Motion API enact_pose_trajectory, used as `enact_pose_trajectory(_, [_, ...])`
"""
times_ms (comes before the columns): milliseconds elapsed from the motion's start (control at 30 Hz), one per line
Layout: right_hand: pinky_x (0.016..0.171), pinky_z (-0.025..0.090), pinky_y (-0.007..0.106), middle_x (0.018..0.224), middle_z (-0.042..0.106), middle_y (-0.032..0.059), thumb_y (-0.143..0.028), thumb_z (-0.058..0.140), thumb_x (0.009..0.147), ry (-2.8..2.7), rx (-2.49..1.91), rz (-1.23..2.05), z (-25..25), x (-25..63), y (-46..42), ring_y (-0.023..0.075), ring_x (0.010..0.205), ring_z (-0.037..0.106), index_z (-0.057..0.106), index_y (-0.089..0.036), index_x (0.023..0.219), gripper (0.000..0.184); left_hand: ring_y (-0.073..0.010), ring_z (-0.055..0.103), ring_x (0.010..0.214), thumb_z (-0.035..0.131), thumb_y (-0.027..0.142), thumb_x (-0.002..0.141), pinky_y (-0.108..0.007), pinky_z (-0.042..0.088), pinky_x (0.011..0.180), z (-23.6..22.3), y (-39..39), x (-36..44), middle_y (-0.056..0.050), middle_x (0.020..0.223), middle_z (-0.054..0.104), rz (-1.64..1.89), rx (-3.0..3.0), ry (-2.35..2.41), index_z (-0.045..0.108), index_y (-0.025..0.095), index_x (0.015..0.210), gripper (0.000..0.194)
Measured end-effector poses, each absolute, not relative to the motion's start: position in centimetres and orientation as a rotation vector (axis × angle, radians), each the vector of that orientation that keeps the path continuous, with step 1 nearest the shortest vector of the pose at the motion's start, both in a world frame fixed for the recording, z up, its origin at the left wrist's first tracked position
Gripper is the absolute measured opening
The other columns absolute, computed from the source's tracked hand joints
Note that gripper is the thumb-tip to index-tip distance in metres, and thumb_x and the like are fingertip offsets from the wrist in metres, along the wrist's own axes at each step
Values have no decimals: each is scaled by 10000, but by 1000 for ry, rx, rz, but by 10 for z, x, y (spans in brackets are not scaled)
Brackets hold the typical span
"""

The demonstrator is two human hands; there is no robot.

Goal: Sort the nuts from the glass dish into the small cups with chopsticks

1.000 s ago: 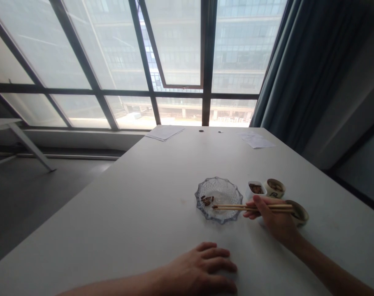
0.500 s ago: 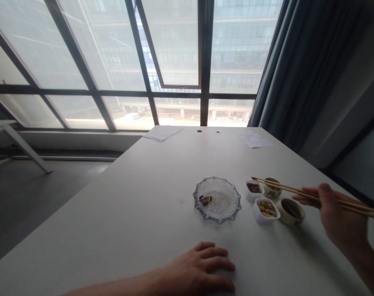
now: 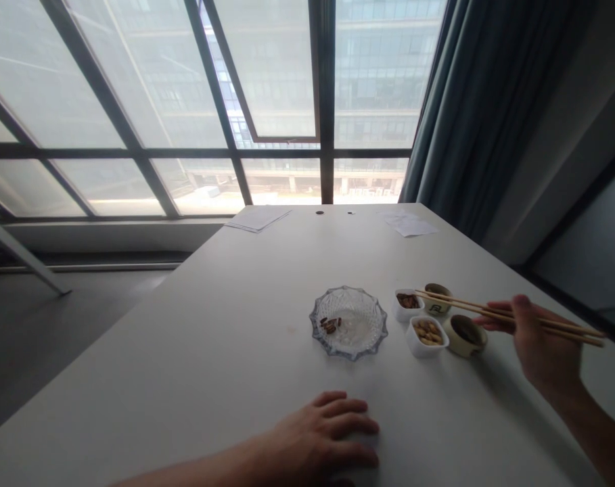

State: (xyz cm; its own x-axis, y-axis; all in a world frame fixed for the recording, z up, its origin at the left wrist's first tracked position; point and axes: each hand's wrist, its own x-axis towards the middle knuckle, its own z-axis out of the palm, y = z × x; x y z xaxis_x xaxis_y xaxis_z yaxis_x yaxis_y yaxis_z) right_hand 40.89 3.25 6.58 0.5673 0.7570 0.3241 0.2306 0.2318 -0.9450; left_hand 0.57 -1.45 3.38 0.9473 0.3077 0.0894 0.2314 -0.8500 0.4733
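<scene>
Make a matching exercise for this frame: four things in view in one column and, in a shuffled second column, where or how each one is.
Things:
1. Clear cut-glass dish
2. White square bowl of tan nuts
3. Thin wooden chopsticks
4. Person's left hand

Places and states:
A. Held in the right hand
B. Resting on the white table, fingers spread
C. Holding a few dark brown pieces
D. Beside a round ceramic cup

Pairs: 1-C; 2-D; 3-A; 4-B
</scene>
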Motion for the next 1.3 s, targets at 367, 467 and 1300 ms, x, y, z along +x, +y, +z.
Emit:
enact_pose_trajectory(367, [623, 679, 394, 766, 810, 111, -587, 725, 971, -1320, -1090, 692, 65, 341, 22, 285, 651, 799, 824, -203, 900, 403, -288, 462, 1537, 613, 418, 1081, -463, 303, 1311, 28, -15, 6, -47, 1583, 582, 209, 2624, 400, 616, 288, 1416, 359])
enact_pose_trajectory(467, [608, 663, 370, 809, 810, 101, -563, 660, 1019, -1543, -980, 768, 71, 315, 31, 247, 660, 783, 817, -210, 878, 411, -292, 462, 1537, 608, 426, 1083, -469, 301, 1310, 27, -15, 6, -45, 1584, 580, 200, 2638, 405, 612, 291, 1415, 359])
enact_pose_trajectory(1300, [657, 628, 301, 764, 814, 80, -642, 558, 1045, -1739, -1007, 878, 59, 258, 76, 220, 685, 780, 780, -209, 778, 555, -298, 466, 1536, 565, 437, 1108, -473, 294, 1320, 26, -12, 6, -67, 1584, 585, 195, 2652, 369, 625, 271, 1407, 347])
